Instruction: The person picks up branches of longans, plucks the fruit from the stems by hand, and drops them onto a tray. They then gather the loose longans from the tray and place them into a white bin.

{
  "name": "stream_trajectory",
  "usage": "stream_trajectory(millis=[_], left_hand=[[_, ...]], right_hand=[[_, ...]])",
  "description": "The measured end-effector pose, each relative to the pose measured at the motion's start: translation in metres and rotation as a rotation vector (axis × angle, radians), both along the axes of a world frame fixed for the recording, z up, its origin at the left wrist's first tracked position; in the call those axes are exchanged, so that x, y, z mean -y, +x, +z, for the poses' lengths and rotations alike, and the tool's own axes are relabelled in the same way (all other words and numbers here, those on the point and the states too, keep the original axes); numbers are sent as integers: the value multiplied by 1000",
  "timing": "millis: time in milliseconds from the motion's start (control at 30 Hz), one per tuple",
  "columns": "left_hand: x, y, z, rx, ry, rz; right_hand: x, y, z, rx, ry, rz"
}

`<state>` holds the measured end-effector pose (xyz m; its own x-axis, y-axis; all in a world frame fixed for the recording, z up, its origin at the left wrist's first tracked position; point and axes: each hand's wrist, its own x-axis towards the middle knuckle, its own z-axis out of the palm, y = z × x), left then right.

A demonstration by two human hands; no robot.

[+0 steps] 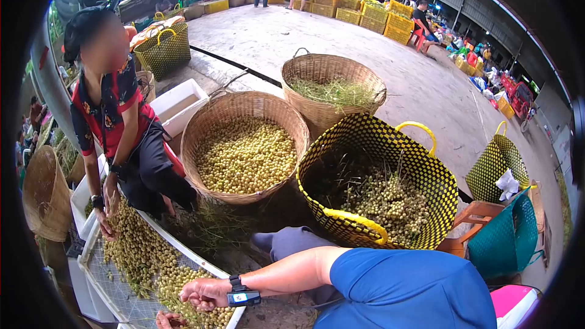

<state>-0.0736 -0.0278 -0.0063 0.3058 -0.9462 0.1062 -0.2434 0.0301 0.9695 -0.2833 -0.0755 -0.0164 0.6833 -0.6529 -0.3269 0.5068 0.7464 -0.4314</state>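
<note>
My right hand [206, 294], with a strapped device on its wrist, hovers low over small round yellow-green fruits [143, 247] on a white-framed mesh tray [100, 289]. Its fingers are curled in toward the thumb; what they hold is hidden. Just below it, at the bottom edge, part of my left hand [170, 320] shows, fingers bent together beside thin green stems [143, 319]. Across the tray, a co-worker's hands [108, 207] reach down to the same fruits.
A wicker basket [192, 123] full of loose fruits stands beyond the tray, near another wicker basket [365, 76] of stems. A black-and-yellow woven basket [442, 189] holds fruit on stems. Stripped stems [216, 225] lie on the ground. Yellow crates [372, 18] line the back.
</note>
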Motion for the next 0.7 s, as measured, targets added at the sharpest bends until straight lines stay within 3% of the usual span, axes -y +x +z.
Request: stream_trajectory(millis=[67, 133, 200, 233, 267, 300, 400, 567, 700], left_hand=[[3, -15, 24, -591, 102, 205], [16, -4, 14, -626, 180, 179], [7, -14, 13, -847, 203, 154], [4, 4, -11, -771, 123, 168], [2, 8, -10, -858, 92, -10], [2, -12, 4, -790, 89, 243], [0, -16, 22, -915, 137, 119], [-4, -16, 19, -981, 152, 69], [-11, -3, 12, -762, 109, 92]], right_hand=[[4, -1, -6, 6, -8, 28], [-1, -9, 18, -80, -117, 18], [-3, -14, 17, -191, -146, 110], [-3, -10, 22, -325, -198, 151], [-3, -7, 10, -307, -182, 154], [-2, -10, 25, -460, -116, 222], [-9, -12, 23, -243, -14, 130], [-18, -5, 29, -330, -68, 119], [-15, 18, 11, -331, -76, 184]])
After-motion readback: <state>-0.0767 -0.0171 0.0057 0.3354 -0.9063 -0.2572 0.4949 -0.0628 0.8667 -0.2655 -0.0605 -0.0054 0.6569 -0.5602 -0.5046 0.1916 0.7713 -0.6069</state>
